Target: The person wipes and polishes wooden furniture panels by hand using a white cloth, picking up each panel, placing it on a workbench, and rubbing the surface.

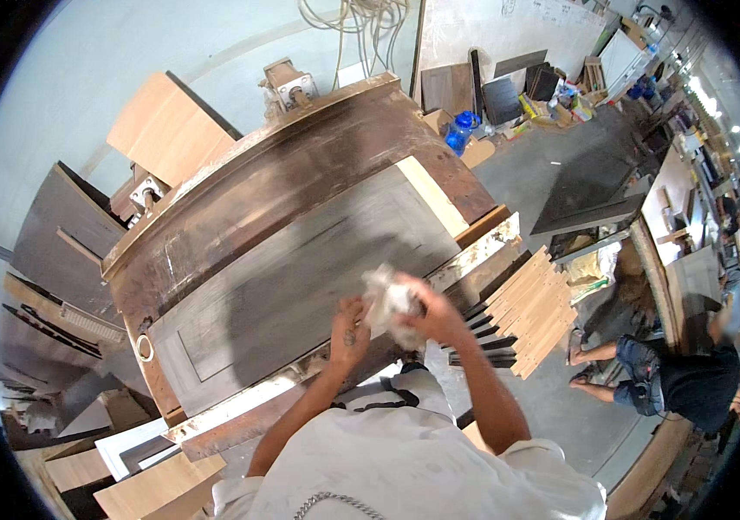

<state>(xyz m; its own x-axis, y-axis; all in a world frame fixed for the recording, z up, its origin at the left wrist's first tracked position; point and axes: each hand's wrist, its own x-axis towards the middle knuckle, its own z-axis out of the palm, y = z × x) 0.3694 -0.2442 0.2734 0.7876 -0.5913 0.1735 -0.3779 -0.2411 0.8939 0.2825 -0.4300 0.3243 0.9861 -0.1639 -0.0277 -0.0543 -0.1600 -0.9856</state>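
Observation:
Both of my hands are at a crumpled whitish wad (pixel 385 295), smeared by motion; whether it is cloth or thin plastic I cannot tell. My right hand (pixel 426 314) is closed around its right side. My left hand (pixel 351 336) has its fingers closed at the wad's left edge. Under and beyond them lies a grey wood-grain panel (pixel 301 290) with a rectangular outline on its face, flat on a worn brown machine bench (pixel 188 269). My shadow falls across the panel's middle.
A pale wooden strip (pixel 431 195) lies at the panel's right end. Right of the bench is a stack of wooden strips (pixel 530 312). A blue jug (pixel 462 132) stands behind. A person in dark clothes (pixel 691 381) is at the right. Boards (pixel 67 251) lean at left.

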